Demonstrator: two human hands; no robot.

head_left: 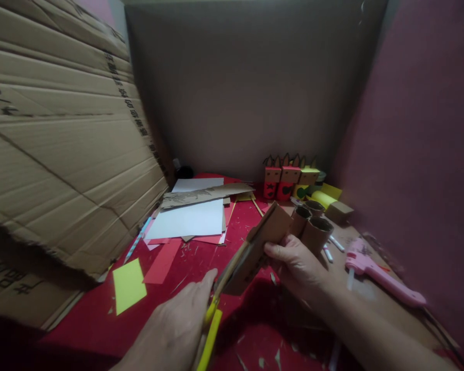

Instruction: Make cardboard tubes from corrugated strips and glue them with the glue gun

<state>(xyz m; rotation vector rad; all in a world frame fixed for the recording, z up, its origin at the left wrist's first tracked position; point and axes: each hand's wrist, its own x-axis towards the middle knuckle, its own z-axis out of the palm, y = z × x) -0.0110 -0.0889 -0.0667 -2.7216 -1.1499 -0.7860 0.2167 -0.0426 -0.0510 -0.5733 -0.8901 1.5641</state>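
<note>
My left hand [174, 319] is closed around the yellow handles of a pair of scissors [212, 324], its thumb stretched along the upper side. The blades lie against the lower left edge of a piece of brown cardboard [251, 252], partly hidden by it. My right hand [297, 263] grips that cardboard at its right side, thumb on the near face, and holds it tilted above the red tabletop. Just behind my right hand stand several cardboard tubes [317, 233].
Paper sheets [189, 221] with a cardboard strip [204, 196] across them lie back left; yellow paper [129, 285] and red paper [162, 263] lie nearer. Decorated tube figures [290, 183] stand at the back. A pink glue gun [382, 273] lies right. A large cardboard sheet [62, 129] rises left.
</note>
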